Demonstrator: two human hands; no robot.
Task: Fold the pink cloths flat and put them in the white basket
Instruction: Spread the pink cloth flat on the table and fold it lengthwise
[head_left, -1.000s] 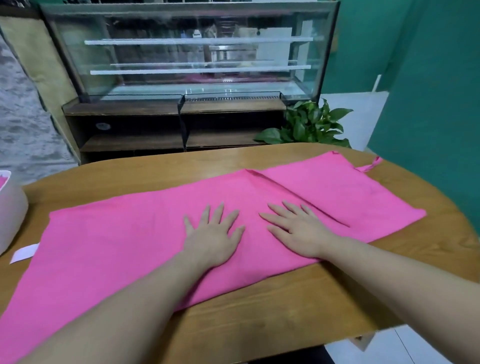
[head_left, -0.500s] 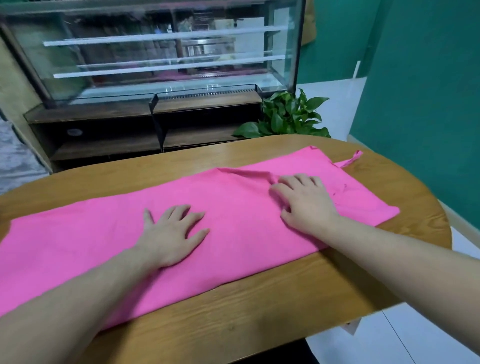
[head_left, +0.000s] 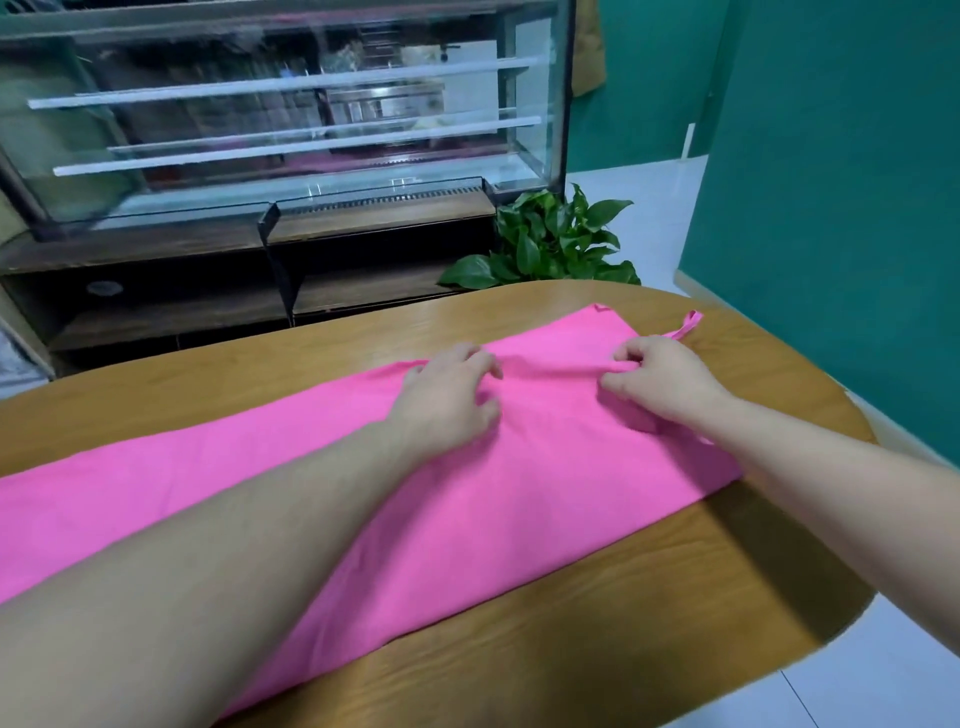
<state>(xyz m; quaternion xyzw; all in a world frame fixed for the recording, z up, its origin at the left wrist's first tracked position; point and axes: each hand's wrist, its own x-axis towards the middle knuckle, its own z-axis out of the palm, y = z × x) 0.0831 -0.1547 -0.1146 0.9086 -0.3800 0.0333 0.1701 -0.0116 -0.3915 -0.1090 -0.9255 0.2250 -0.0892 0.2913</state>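
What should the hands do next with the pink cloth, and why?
Probably lift the pinched edge and fold it over. The right hand pinches a ridge of the pink cloth, the left hand curls onto it nearby, and it lies long and unfolded.

— What is the person wearing on the arms?

— Nothing is showing there. Both forearms are running bare from the near edge of the view up to the wrists, with no sleeve or cuff coming into sight.

— Any gloves, rings, a watch, a band?

— None is showing. The left hand (head_left: 447, 410) and the right hand (head_left: 662, 382) are appearing bare, fingers uncovered, wrists unadorned.

— Nails painted?

— The fingertips are looking too small and soft in the wide-angle view to tell.

— Anything else of the body in sight?

— Only the two forearms and hands are showing; the left forearm is filling much of the near left.
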